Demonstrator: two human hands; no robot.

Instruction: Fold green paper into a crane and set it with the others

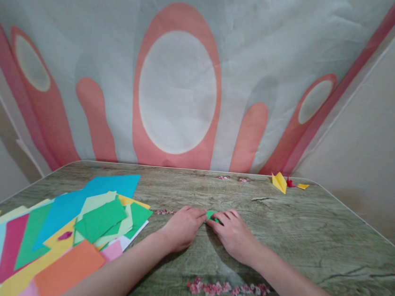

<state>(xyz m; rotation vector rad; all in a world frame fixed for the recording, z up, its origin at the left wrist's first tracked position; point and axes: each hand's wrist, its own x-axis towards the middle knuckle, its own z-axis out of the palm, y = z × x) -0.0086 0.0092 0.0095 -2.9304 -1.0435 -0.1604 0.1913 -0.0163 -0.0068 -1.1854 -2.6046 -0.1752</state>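
A small piece of green paper [210, 214] lies on the wood-patterned table between my two hands, mostly covered by fingers. My left hand [185, 226] is palm down, its fingertips closed at the paper's left side. From the other side my right hand [233, 230] holds the right end, fingers curled over it. Whether the paper is folded, and how, I cannot make out. To the left of my left forearm spreads a pile of coloured paper, with a green sheet [102, 219] on top and an orange sheet [69, 266] nearer me.
At the table's far right edge sit a yellow folded paper [279, 182], a small red paper piece [290, 182] and a small orange-yellow one [303, 186]. A large blue sheet [69, 207] lies at the left. Behind the table [301, 236] hangs a grey and pink printed cloth [120, 15].
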